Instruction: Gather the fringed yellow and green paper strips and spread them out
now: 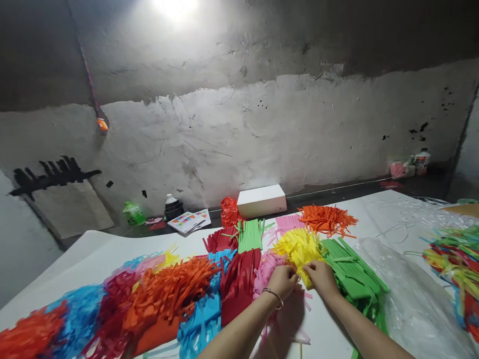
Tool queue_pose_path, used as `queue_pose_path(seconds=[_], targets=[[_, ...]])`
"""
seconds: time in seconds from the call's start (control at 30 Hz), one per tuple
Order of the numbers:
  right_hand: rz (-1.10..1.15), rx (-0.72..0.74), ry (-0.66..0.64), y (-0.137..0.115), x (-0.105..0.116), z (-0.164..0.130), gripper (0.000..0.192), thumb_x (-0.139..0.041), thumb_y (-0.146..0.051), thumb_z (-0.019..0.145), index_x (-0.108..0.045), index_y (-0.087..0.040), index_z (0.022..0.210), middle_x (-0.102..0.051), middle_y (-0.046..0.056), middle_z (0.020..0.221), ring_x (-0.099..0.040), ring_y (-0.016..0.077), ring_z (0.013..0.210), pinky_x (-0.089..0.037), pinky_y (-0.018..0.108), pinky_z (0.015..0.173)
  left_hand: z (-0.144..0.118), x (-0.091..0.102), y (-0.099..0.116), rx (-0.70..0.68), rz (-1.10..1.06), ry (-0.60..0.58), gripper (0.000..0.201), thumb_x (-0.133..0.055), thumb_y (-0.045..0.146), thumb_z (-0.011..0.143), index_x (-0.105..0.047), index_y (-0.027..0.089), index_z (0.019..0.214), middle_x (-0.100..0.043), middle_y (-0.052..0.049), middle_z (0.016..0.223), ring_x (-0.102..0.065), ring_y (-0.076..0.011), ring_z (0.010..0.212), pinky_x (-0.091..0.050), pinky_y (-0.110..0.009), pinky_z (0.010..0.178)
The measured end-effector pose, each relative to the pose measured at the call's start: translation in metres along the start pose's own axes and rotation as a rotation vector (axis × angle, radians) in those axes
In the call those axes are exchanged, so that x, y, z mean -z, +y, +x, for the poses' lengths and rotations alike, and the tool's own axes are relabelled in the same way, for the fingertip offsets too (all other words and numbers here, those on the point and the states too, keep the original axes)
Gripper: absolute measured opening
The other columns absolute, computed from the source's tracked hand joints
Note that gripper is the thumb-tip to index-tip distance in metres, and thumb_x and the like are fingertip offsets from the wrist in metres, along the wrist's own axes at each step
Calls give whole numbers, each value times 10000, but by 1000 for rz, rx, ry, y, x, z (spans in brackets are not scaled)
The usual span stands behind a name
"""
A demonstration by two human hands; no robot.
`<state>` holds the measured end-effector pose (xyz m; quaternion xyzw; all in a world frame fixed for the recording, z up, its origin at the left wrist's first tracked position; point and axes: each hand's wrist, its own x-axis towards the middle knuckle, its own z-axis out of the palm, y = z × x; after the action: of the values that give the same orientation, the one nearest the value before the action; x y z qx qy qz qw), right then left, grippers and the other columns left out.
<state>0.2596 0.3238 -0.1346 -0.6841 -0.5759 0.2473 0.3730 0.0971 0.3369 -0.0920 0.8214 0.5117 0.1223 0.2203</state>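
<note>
My left hand point(282, 282), with a bangle on the wrist, is closed in a pinch at the near edge of the yellow fringed tissue paper point(299, 248). What sits between its fingertips is too small to make out. My right hand point(321, 278) pinches the near right corner of the same yellow paper. Pink fringed paper point(266, 269) lies beside my left hand, partly covered by it. A stack of green fringed paper point(355, 274) lies just right of my right hand. Dark red fringed paper point(240, 286) is left of the pink.
Orange fringed paper point(172, 289) and blue fringed paper point(204, 316) spread across the left of the white tabletop point(90, 254). Clear plastic point(407, 299) and multicoloured strips point(458, 269) lie right. At the back stand a white box point(262, 200), a red plastic bag point(229, 211) and printed cards point(187, 222).
</note>
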Motion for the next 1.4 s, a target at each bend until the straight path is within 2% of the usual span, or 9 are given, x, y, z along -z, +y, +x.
queue_pose_path(seconds=[0.13, 0.33, 0.53, 0.73, 0.93, 1.07, 1.17, 1.3, 1.4], targets=[[276, -122, 26, 11, -10, -1, 234, -620, -366, 1012, -650, -141, 955, -652, -18, 808, -628, 113, 626, -554, 258, 592, 5, -5, 2, 7, -22, 31, 217, -620, 350, 980, -676, 141, 1001, -710, -38, 982, -693, -185, 887, -582, -389, 819], [550, -165, 110, 20, -17, -11, 189, -643, -304, 999, -630, -144, 1100, -663, 18, 955, -665, 144, 758, -590, 294, 660, 8, -11, 8, -7, 23, 60, 217, -621, 350, 978, -672, 143, 1014, -705, -41, 988, -689, -190, 904, -578, -397, 828], [571, -158, 185, 27, -21, -26, 231, -625, -306, 1009, -601, -152, 1180, -659, 14, 943, -659, 135, 710, -588, 287, 636, 3, -15, 16, -129, 146, 45, 220, -647, 344, 954, -661, 155, 1066, -674, -64, 1114, -659, -211, 982, -560, -416, 859], [385, -95, 251, 41, -26, -38, 247, -620, -369, 1010, -621, -158, 1139, -662, 18, 941, -643, 130, 690, -575, 277, 608, 3, -23, 21, -271, 323, -42, 172, -645, 317, 958, -675, 166, 1035, -670, -71, 1155, -640, -228, 1057, -553, -434, 897], [152, 76, 425, 46, -19, -43, 215, -602, -352, 1018, -617, -156, 1107, -653, 9, 908, -634, 128, 671, -568, 275, 601, 7, -20, 18, -324, 431, 22, 171, -632, 302, 969, -669, 160, 1056, -677, -64, 1128, -657, -218, 1017, -566, -418, 871], [-53, 326, 567, 26, -8, -52, 248, -570, -273, 1014, -563, -154, 1233, -614, 93, 1196, -635, 245, 1067, -560, 442, 889, 13, -7, 15, -358, 447, 105, 155, -632, 292, 969, -669, 151, 1023, -681, -60, 1100, -659, -213, 1009, -562, -423, 877], [-258, 596, 498, 3, -1, -54, 301, -556, -201, 997, -557, -190, 1297, -568, 94, 1336, -520, 282, 1274, -413, 534, 1087, 17, 1, 18, -364, 444, 137, 147, -625, 286, 974, -669, 149, 1003, -686, -50, 1060, -668, -196, 959, -572, -396, 841], [-535, 736, 386, -11, 15, -39, 300, -631, -300, 986, -601, -181, 1259, -666, 53, 1076, -641, 245, 1023, -453, 531, 1014, 18, 15, 22, -351, 453, 139, 144, -618, 281, 981, -668, 150, 1012, -691, -48, 1043, -676, -175, 899, -585, -363, 796], [-713, 737, 316, -8, 29, -26, 179, -654, -325, 981, -662, -156, 1040, -669, 24, 945, -656, 212, 924, -499, 473, 944, 17, 24, 24, -362, 461, 118, 144, -626, 274, 975, -669, 147, 1026, -686, -56, 1085, -673, -193, 956, -583, -386, 829]])
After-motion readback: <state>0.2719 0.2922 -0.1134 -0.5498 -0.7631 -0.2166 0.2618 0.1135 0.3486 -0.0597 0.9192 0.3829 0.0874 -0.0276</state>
